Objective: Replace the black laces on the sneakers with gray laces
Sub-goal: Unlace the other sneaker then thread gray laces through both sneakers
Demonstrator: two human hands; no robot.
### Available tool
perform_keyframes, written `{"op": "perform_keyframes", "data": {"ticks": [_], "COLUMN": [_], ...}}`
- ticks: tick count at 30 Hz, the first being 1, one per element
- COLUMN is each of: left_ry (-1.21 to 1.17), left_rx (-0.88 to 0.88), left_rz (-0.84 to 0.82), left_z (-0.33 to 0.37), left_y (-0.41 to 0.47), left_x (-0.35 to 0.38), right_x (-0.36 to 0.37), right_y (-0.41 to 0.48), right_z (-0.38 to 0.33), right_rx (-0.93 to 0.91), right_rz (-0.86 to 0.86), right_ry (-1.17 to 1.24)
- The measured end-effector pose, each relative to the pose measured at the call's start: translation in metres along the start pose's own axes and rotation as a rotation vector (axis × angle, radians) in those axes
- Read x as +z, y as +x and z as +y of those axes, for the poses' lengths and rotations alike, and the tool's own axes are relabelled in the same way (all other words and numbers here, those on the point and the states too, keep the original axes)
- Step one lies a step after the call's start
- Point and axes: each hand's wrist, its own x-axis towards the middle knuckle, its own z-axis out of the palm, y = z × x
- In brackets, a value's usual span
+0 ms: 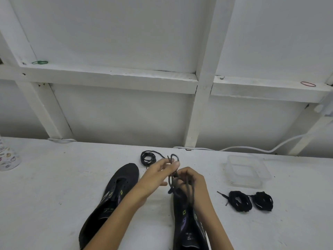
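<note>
Gray lace [169, 180] hangs above the right sneaker [187, 228], pinched by the left hand [157, 175] and the right hand [193, 179]. It seems wise to make both ends equal before threading the lowest eyelets.

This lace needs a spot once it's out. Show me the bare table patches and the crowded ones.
Widest bare patch: table between the patterned bottle and the left sneaker. A narrower strip lies between the right sneaker and the black lace bundles. Crowded: centre, where left hand and right hand hold a lace near the coiled lace; around the clear container.
</note>
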Motion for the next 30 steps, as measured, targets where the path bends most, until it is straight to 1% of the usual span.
{"op": "perform_keyframes", "data": {"ticks": [3,6,9,12,17,20,23,26,30], "left_ry": [0.037,0.083,0.061,-0.037,-0.253,-0.376,-0.427,-0.486,-0.532], "left_rx": [0.085,0.118,0.121,0.128,0.133,0.138,0.138,0.121,0.106], "left_rz": [0.15,0.185,0.252,0.363,0.605,0.702,0.739,0.742,0.716], "left_z": [0.001,-0.001,-0.006,-0.008,-0.005,-0.006,-0.009,-0.011,-0.015], "left_y": [0.008,0.011,0.009,0.004,-0.003,-0.007,-0.01,-0.011,-0.012], "left_x": [0.003,-0.004,-0.015,-0.028,-0.055,-0.073,-0.082,-0.085,-0.086], "right_x": [-0.001,-0.008,-0.016,-0.028,-0.059,-0.072,-0.084,-0.09,-0.095], "right_y": [-0.002,-0.003,-0.002,0.001,-0.002,-0.005,-0.012,-0.018,-0.027], "right_z": [-0.004,-0.006,-0.012,-0.017,-0.02,-0.017,-0.017,-0.014,-0.013], "right_rx": [0.008,0.037,0.094,0.182,0.198,0.235,0.216,0.19,0.186], "right_rz": [-0.011,-0.041,-0.075,-0.072,-0.119,-0.126,-0.153,-0.136,-0.126], "right_ry": [-0.025,-0.009,0.046,0.057,0.022,0.014,0.016,0.065,0.216]}}
